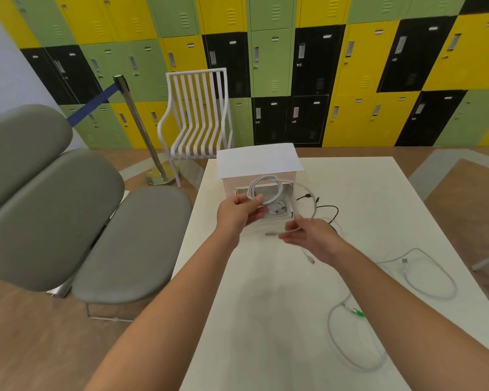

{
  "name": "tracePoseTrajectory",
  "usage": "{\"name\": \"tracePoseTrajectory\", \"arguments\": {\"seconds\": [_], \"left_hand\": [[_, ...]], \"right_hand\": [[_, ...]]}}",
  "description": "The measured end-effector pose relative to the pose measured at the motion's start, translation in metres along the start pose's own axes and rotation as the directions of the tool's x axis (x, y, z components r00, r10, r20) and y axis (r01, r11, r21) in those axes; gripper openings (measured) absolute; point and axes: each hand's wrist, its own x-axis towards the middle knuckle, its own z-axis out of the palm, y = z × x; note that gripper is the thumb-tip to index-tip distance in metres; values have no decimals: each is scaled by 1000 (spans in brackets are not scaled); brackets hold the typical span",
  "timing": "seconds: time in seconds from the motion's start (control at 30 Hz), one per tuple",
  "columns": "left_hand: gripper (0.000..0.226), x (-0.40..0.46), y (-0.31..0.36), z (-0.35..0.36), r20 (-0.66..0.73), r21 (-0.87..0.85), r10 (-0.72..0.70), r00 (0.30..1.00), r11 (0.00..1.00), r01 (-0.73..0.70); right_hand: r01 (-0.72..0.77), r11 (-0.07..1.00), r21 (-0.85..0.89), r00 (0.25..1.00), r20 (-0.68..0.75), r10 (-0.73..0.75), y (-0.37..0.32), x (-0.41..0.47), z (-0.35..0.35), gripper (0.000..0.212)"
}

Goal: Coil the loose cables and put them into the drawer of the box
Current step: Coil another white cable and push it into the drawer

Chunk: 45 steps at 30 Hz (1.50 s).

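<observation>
Cable in hand: white cable (pixel 266 187), partly wound into a loop that stood above the open drawer; the rest of it arced rightward and down to my right hand.
Left hand (pixel 239 211): fingers and thumb curled, pinching the bottom of the loop, held just in front of the box.
Right hand (pixel 308 235): blurred; fingers bent round the free run of the same white cable, the cable's plug end trailing below my wrist. How tightly it gripped I could not tell.
Box (pixel 259 162): white, small, set at the far middle of the table, close to the far edge, a white sheet lying on its top.
Drawer (pixel 287 190): pulled out toward me, open at the top; a coiled white cable (pixel 277 208) already lay inside.
Loose black cable (pixel 325 207): thin, uncoiled, on the table just right of the drawer.
Loose white cable, right (pixel 432 280): a wide open curve near the table's right edge, its plug pointing inward.
Loose white cable, near (pixel 350 348): a large loop on the near right part of the table, with a green connector (pixel 358 313) at its upper end.
Table (pixel 251 320): white; the broad stretch between my forearms and the left edge carried nothing but shadow.
Surroundings: grey padded bench (pixel 68 215) beside the table's left edge; white slatted chair (pixel 199 114) and barrier post (pixel 141 128) beyond the far left corner; coloured lockers (pixel 350 66) along the wall.
</observation>
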Motion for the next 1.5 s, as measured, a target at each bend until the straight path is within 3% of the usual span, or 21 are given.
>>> {"name": "tracePoseTrajectory", "arguments": {"seconds": [0.1, 0.27, 0.43, 0.57, 0.7, 0.87, 0.93, 1.0, 1.07, 1.17, 1.27, 1.37, 1.5], "left_hand": [[30, -1, -3, 3, 13, -11, -26, 1000, 1000, 26], [23, -5, -6, 10, 45, -29, -62, 997, 998, 63], [21, -6, -9, 14, 54, -48, -65, 996, 997, 68], [28, -8, -12, 19, 87, -96, -74, 993, 992, 83], [30, -8, -13, 25, 82, -105, -102, 991, 988, 110], [23, -5, -12, 31, -3, -26, -67, 998, 997, 67], [14, -3, -12, 33, -60, -9, -49, 997, 999, 48], [13, -1, -13, 33, -112, 2, -46, 993, 999, 47], [19, 0, -14, 34, -148, 8, -54, 988, 998, 55], [20, 1, -16, 34, -170, 14, -61, 984, 998, 65], [19, 1, -18, 33, -174, 69, -51, 983, 996, 64], [17, 2, -19, 31, -164, 245, -33, 986, 967, 73], [25, 3, -9, 24, 9, 315, -101, 995, 944, 93]], "right_hand": [[89, 990, 113, 996, -16, -88, -13, -2, 6, 5], [191, 969, 158, 975, -142, -169, -21, 2, 7, 10], [117, 986, 122, 983, -159, -97, -26, 1, 3, 9], [67, 979, 193, 988, -150, -38, -31, 0, 2, 13], [38, 976, 215, 994, -105, -16, -37, 0, 4, 13], [95, 995, 42, 995, 11, -95, -47, -3, 5, 18], [85, 995, -53, 994, 78, -80, -50, -5, 4, 14], [63, 998, -14, 989, 131, -61, -51, -4, 2, 3], [46, 997, 67, 984, 166, -56, -49, -3, 0, 16], [44, 999, 27, 978, 202, -49, -48, -4, 1, 24], [17, 999, -48, 973, 230, -6, -47, -7, 5, 25], [8, 999, -33, 975, 221, -1, -44, -9, 10, 28], [-21, 999, -41, 982, 187, 28, -43, -8, 12, 35]]}}
